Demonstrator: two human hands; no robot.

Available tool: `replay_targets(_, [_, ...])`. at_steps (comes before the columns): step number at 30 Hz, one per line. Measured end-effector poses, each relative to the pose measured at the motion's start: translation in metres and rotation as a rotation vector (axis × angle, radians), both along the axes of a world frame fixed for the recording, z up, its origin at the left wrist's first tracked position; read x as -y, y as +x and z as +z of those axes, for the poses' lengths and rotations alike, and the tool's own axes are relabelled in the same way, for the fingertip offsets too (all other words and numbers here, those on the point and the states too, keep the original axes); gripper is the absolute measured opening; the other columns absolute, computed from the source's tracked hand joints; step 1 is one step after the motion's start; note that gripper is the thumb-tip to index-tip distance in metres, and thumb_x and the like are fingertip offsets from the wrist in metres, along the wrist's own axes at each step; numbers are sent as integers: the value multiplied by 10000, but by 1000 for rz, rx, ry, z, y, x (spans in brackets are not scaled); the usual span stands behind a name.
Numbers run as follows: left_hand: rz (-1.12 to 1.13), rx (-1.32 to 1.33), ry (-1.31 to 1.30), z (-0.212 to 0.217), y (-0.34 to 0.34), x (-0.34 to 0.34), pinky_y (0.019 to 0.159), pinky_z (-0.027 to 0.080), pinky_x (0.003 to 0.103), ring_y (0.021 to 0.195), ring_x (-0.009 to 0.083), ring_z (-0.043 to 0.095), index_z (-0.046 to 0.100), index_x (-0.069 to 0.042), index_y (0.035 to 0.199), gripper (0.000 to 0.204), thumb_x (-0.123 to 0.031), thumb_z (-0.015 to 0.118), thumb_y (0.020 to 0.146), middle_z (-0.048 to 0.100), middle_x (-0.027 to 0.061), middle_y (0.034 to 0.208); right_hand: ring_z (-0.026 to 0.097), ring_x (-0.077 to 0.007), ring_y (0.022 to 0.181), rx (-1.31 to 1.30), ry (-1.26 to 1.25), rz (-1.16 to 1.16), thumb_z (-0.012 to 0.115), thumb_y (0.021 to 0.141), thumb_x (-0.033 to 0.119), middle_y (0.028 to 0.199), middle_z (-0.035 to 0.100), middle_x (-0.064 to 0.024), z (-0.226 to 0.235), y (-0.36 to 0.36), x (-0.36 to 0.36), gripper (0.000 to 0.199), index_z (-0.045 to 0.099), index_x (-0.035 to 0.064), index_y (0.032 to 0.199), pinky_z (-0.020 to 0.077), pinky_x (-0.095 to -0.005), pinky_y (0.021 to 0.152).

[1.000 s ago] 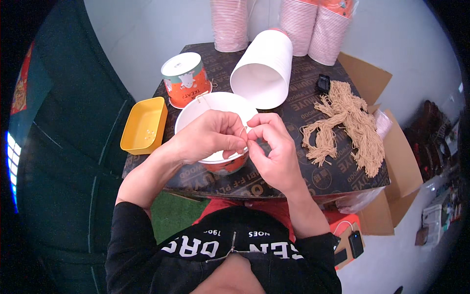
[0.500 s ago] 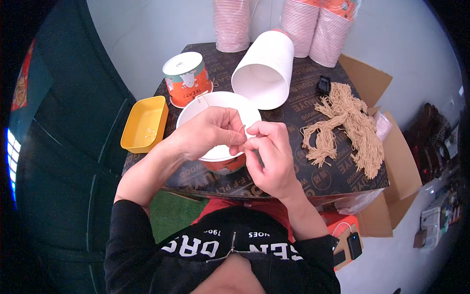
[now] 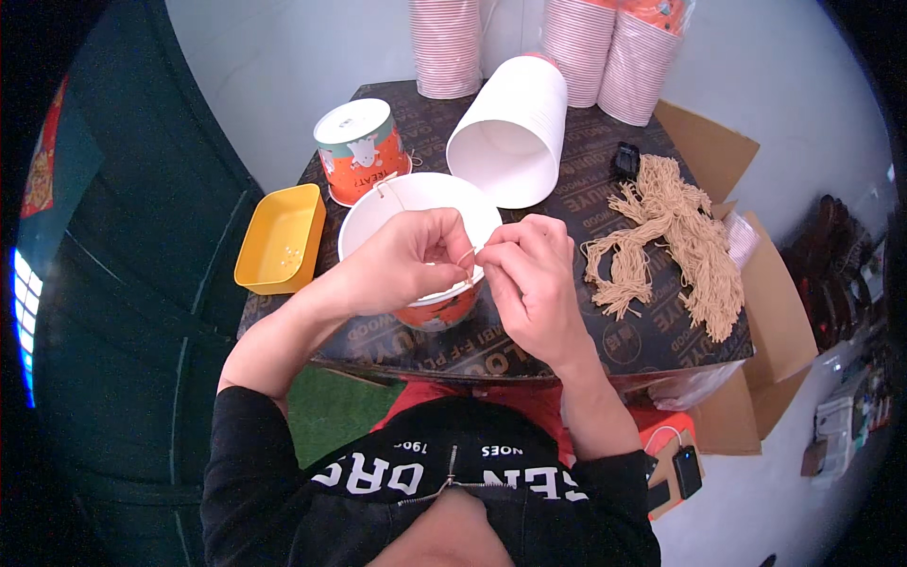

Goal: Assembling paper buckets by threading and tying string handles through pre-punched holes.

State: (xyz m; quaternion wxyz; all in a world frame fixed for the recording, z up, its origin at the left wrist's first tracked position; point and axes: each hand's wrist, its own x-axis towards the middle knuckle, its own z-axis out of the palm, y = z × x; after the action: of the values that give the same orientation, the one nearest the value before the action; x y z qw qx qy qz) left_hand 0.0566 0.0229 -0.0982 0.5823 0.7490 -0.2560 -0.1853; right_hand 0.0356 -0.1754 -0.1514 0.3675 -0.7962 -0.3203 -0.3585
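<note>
An open paper bucket [image 3: 439,314], white inside and orange outside, stands in front of me at the table's near edge. A thin tan cord [image 3: 467,254] shows between my fingertips at the bucket's near right rim. My left hand [image 3: 402,260] reaches over the bucket's mouth and pinches the cord with thumb and fingers. From the other side, my right hand [image 3: 537,288] pinches the cord too, with its fingers bent together. Another stretch of cord hangs at the bucket's far left rim. The cord's exact path between my fingers is partly hidden.
A yellow tray [image 3: 265,274] with small pale bits sits left. Behind stand an upside-down printed bucket [image 3: 364,170] and a white bucket stack [image 3: 518,132] lying on its side. Tan cord bundles [image 3: 694,246] lie right, near a cardboard box [image 3: 770,312]. Wrapped bucket stacks [image 3: 444,47] line the back.
My right hand has turned and shifted slightly, its fingers drawn closer together. A curve of cord now shows between both hands. My left hand has barely moved.
</note>
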Motion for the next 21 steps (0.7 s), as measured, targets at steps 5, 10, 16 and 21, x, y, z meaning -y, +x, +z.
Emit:
replay_targets(5, [177,546,261,1,-16,8,642,504,332,740,238,641,545,-4,861,123,62,641,819,607,117,800,496,-267,1028,-88,30,31,659,828,33,983,589,-63,-1,0,-1,106,675,38,932,367,-387,891])
replay_targets(10, [164,877,243,-8,-17,8,608,484,386,710,337,597,508,-11,844,171,69,650,792,551,142,804,487,-266,1040,-157,28,65,657,835,44,988,584,-68,1,0,-2,121,681,31,953,354,-382,909])
replay_targets(16, [123,923,193,-10,-16,8,608,483,391,715,337,594,495,-18,855,203,78,657,781,542,135,812,477,-262,1060,-210,17,72,665,827,49,991,581,-65,1,1,0,111,669,42,938,348,-377,935])
replay_targets(21, [130,871,200,-6,-14,6,625,498,359,714,286,624,525,-7,853,168,56,672,800,575,129,794,500,-267,1049,-269,161,173,656,817,-9,1022,581,-83,-1,2,-1,84,627,30,885,394,-366,932])
